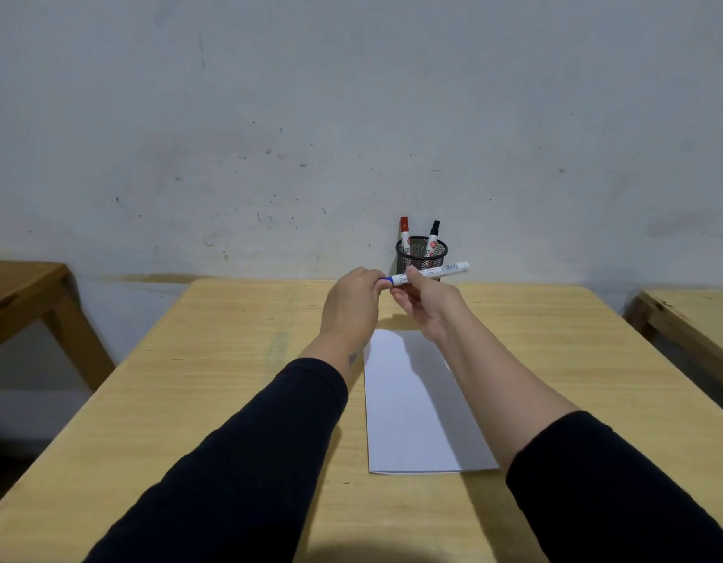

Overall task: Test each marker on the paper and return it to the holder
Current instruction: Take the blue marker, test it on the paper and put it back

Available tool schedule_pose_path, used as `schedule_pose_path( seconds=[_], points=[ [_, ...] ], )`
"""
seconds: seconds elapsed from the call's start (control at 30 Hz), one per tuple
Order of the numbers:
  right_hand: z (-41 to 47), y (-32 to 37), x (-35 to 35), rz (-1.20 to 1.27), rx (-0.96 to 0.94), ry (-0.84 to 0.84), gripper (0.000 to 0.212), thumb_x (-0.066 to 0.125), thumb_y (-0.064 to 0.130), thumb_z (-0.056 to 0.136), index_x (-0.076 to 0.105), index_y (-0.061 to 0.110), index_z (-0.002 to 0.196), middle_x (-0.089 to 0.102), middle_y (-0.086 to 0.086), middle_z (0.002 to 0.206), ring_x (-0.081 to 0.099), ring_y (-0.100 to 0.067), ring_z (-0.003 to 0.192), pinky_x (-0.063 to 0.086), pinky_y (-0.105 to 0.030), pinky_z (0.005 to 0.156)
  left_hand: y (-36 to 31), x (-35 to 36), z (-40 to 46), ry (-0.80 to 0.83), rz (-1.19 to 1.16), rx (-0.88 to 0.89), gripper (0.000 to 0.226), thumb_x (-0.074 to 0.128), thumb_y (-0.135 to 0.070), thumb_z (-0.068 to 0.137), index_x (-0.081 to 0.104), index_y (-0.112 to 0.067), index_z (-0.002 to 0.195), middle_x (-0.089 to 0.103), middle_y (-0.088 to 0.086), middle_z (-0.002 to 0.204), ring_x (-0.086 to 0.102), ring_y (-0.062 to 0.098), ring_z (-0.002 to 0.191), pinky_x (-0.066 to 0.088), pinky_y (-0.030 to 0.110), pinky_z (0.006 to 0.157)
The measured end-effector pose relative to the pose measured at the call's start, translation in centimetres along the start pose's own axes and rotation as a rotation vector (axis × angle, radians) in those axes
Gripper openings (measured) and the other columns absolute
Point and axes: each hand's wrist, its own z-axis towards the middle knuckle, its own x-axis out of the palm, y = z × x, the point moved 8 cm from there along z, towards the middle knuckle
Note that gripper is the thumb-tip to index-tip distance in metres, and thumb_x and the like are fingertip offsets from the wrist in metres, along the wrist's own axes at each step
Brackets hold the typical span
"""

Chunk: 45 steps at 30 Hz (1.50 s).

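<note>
Nearest to us, our two dark sleeves (238, 453) reach out over the wooden table (189, 400), and between them lies the white paper (412, 408), flat on the table. As far as we can see, the sheet is blank: no stroke shows on its uncovered part, so we judge that no marker has yet been tested, or at least none has left a visible mark.

Further out, above the far edge of the paper, we hold the blue marker (429, 273) level in the air. Our left hand (353, 308) has its fingertips pinched closed on the blue cap end; our right hand (427, 304) is curled around the white barrel, thumb on top. We take this as the cap about to come off, though whether it has loosened we cannot tell.

Beyond the hands, against the wall, stands the black mesh holder (421, 253). In it are two markers, upright and slightly leaning: a red-capped marker (404, 233) on the left and a black-capped marker (433, 236) on the right. So all three remain to be tested, by our reckoning, and the blue one must afterwards go back into the holder.
</note>
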Motion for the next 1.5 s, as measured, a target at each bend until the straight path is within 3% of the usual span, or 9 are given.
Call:
schedule_pose_path(
  seconds=[0.13,0.27,0.5,0.7,0.8,0.93,1.1,1.3,1.5],
  points=[
    [1.2,0.9,-2.4,0.010,-0.071,-0.108,0.016,0.055,0.014,0.095,0.060,-0.001,0.094,0.063,-0.009,0.076,0.059,-0.014,0.061,0.055,-0.014,0.051,2.4,0.6,0.3,0.086,-0.174,-0.181,0.025,0.046,-0.020,0.097,0.065,-0.015,0.082,0.056,0.001,0.076,0.049,0.014,0.066,0.036,0.008,0.050],
    [1.9,1.5,-4.0,-0.099,-0.138,-0.121,0.018,0.057,0.022,0.093,0.060,0.010,0.080,0.060,-0.006,0.075,0.055,-0.013,0.061,0.051,-0.021,0.056,4.5,1.1,1.0,0.176,-0.042,-0.226,0.015,0.057,-0.023,0.092,0.067,-0.013,0.093,0.060,0.001,0.084,0.054,0.019,0.076,0.039,0.026,0.065],
    [1.6,0.4,-4.5,-0.197,-0.244,-0.190,0.024,0.060,0.029,0.091,0.057,0.013,0.074,0.057,-0.002,0.065,0.047,-0.014,0.049,0.045,-0.022,0.047,6.1,5.6,2.0,0.371,0.057,-0.369,0.021,0.055,-0.006,0.083,0.072,-0.011,0.096,0.067,0.008,0.101,0.061,0.025,0.091,0.048,0.028,0.071],
    [1.7,-0.8,-4.6,-0.113,-0.254,-0.250,0.017,0.059,0.016,0.090,0.057,0.007,0.075,0.055,-0.007,0.059,0.046,-0.015,0.045,0.037,-0.020,0.037,6.1,7.2,2.2,0.443,0.144,-0.268,0.029,0.053,-0.021,0.083,0.069,-0.014,0.106,0.067,0.009,0.106,0.060,0.025,0.091,0.047,0.031,0.075],
    [2.1,-0.8,-3.8,-0.040,-0.252,-0.211,0.010,0.055,0.013,0.091,0.059,0.005,0.090,0.059,-0.010,0.065,0.047,-0.012,0.042,0.039,-0.019,0.037,6.4,6.1,2.1,0.399,0.254,-0.201,0.046,0.048,-0.042,0.088,0.058,-0.021,0.128,0.057,0.002,0.124,0.052,0.023,0.115,0.043,0.037,0.091],
    [2.5,-1.1,-1.9,-0.042,-0.214,-0.062,0.019,0.058,0.013,0.089,0.066,0.002,0.102,0.064,-0.011,0.072,0.053,-0.010,0.043,0.049,-0.020,0.042,7.6,4.3,0.1,0.388,0.396,-0.060,0.065,0.039,-0.055,0.092,0.036,-0.019,0.145,0.040,0.000,0.149,0.031,0.019,0.139,0.025,0.041,0.111],
    [2.4,-2.2,0.1,-0.286,-0.271,0.037,0.021,0.062,0.020,0.089,0.064,0.004,0.076,0.059,-0.014,0.065,0.051,-0.012,0.041,0.045,-0.020,0.038,10.1,5.0,-2.7,0.555,0.471,-0.046,0.086,0.030,-0.070,0.086,0.010,-0.020,0.153,0.005,-0.009,0.163,0.000,0.008,0.149,0.000,0.045,0.121],
    [2.5,-3.6,0.7,-0.704,-0.423,-0.009,0.035,0.062,0.025,0.085,0.061,-0.003,0.063,0.062,-0.001,0.053,0.059,-0.011,0.052,0.047,-0.023,0.055,10.1,5.1,-2.7,0.525,0.475,-0.020,0.087,0.030,-0.071,0.086,0.009,-0.020,0.153,0.005,-0.008,0.163,0.000,0.008,0.149,0.000,0.045,0.121],
    [2.9,-4.1,0.9,-0.807,-0.453,-0.002,0.034,0.060,0.024,0.085,0.056,0.014,0.053,0.058,0.011,0.041,0.055,0.001,0.044,0.042,-0.012,0.050,9.8,5.0,-2.6,0.513,0.474,-0.014,0.087,0.031,-0.070,0.086,0.011,-0.019,0.153,0.006,-0.007,0.163,0.001,0.009,0.149,0.001,0.045,0.122]
  ],
)
